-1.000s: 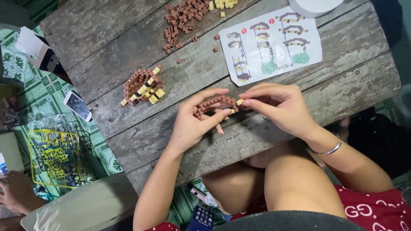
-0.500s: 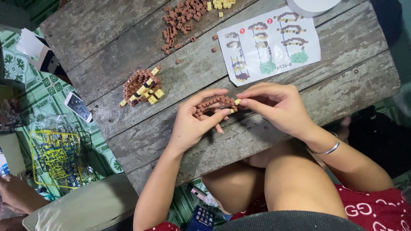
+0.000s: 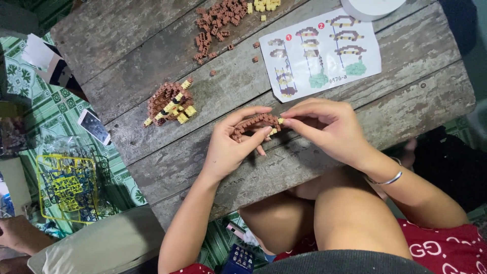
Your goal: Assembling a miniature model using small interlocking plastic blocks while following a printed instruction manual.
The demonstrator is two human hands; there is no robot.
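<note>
A curved brown brick strip [image 3: 255, 123] is gripped at its left end by the left hand [image 3: 229, 145], above the wooden table's [image 3: 152, 45] near edge. Its long axis runs left to right, arching upward. A yellow piece at its right tip is pinched by the right hand [image 3: 329, 129].

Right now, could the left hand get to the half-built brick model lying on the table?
Probably yes. The left hand holds the brown brick arch, but only bare wooden table lies between it and the half-built brick model. It would likely need to release the arch first.
</note>
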